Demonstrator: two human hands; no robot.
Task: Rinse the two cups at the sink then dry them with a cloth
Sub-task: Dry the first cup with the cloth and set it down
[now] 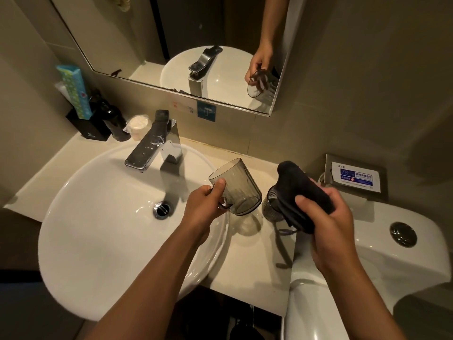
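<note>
A pale bathroom counter (245, 261) flanks the sink (103, 217). The left hand (203, 204) grips a smoky cup (235, 190) tilted, mouth toward eleven o'clock, likely draining; at three o'clock, the right hand (328, 217) clutches the dark cloth (301, 195) above the second cup (272, 204).

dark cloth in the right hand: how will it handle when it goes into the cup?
Likely floppy: the dark cloth bunches and folds in the right hand. Probably light, since curled fingers alone hold it. Its loose end droops beside the standing cup and could snag it.
</note>
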